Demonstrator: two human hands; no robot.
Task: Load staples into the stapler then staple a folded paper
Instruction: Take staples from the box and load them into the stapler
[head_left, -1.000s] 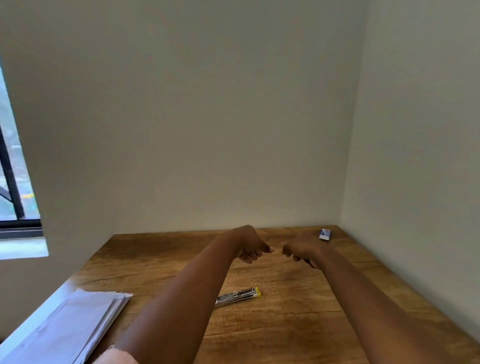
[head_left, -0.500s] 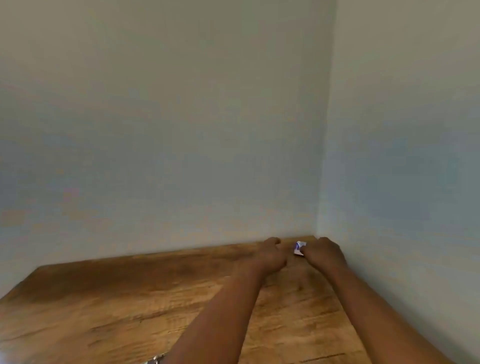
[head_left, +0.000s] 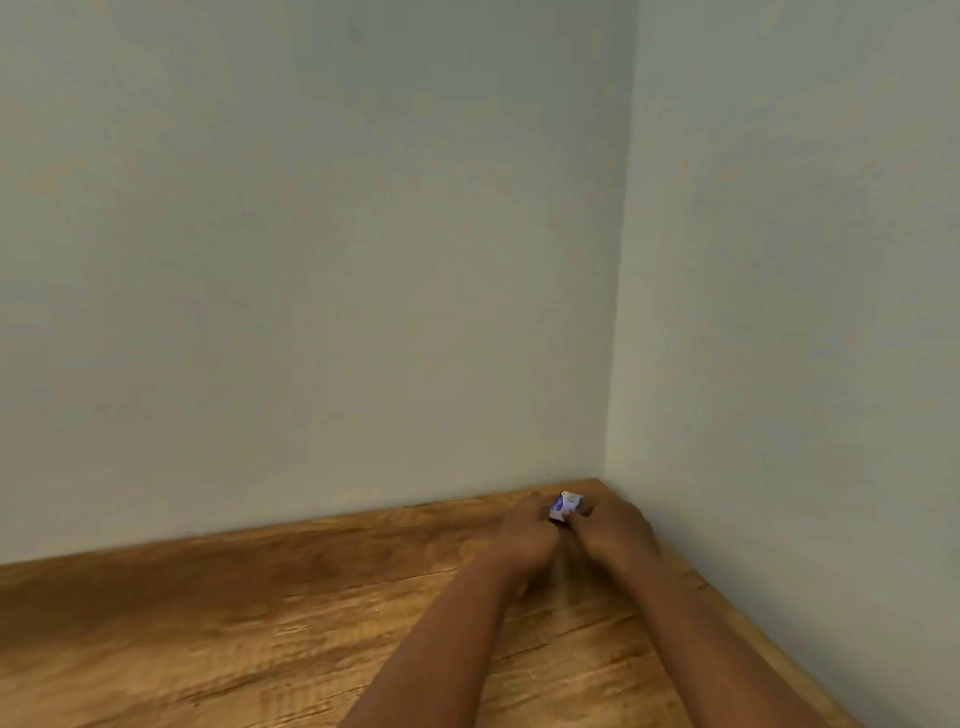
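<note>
A small blue and white staple box sits at the far right corner of the wooden table. My left hand and my right hand are both at the box, fingers closed around its sides. It looks lifted slightly off the wood, held between both hands. The frame is blurred, so the exact finger grip is unclear. The stapler and the papers are out of view.
Two plain walls meet right behind the box, the back wall and the right wall. Bare wood stretches to the left and toward me.
Both hands reached from mid-table to the far right corner and closed on the staple box. The view swung right and up, so the stapler, papers and window left the frame.
</note>
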